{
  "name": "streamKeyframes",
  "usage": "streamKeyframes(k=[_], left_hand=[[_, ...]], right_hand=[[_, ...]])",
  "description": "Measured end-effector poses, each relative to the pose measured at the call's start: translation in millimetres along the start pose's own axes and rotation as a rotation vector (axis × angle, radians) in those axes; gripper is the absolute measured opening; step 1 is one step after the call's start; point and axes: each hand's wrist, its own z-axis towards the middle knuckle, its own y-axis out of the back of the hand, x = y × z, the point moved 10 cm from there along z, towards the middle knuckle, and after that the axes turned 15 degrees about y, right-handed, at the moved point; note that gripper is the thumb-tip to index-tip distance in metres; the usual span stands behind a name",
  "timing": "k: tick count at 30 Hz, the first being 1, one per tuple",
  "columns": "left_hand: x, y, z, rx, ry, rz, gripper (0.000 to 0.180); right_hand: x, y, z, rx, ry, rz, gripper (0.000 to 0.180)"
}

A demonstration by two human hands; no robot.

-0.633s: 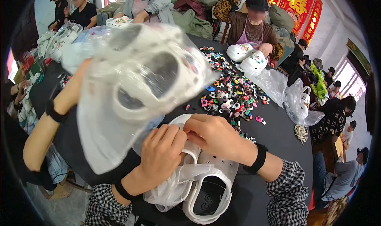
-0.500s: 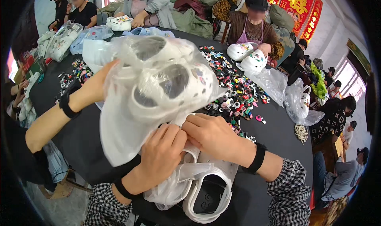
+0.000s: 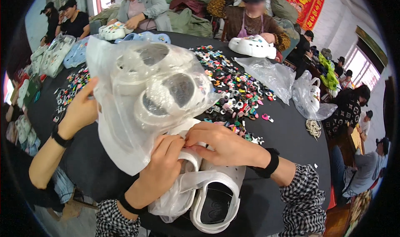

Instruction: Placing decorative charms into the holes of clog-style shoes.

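White clogs are pointed away from the wearer, long axes nearly fore-and-aft. Over one, left hand and right hand are curled together; what is gripped cannot be told. The pair is laid on a black table.

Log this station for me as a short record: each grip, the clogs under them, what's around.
Left grip: fingers curled over the left of two white perforated clogs
Right grip: fingertips close to the left's; anything pinched is hidden
Clogs: side by side, heels toward the person; translucent plastic film over part of the left one
Left side: co-worker's hand at the edge of a translucent plastic bag holding white clogs
Beyond: heap of small multicoloured charms
Surface: black tabletop
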Motion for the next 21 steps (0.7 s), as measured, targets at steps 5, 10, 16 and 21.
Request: streamKeyframes(k=[5, 10, 16, 21], left_hand=[[-4, 1, 0, -0.010, -0.005, 0.014, 0.036], [-1, 1, 0, -0.013, 0.057, -0.012, 0.037], [1, -2, 3, 0.078, 0.012, -0.021, 0.035], [1, -3, 5, 0.058, -0.030, -0.080, 0.039]], right_hand=[[-2, -5, -1, 0.024, 0.031, 0.080, 0.012], [-3, -3, -5, -0.001, 0.034, 0.103, 0.011], [-4, -5, -9, -0.040, 0.007, 0.136, 0.013], [3, 4, -10, -0.104, -0.090, 0.094, 0.019]])
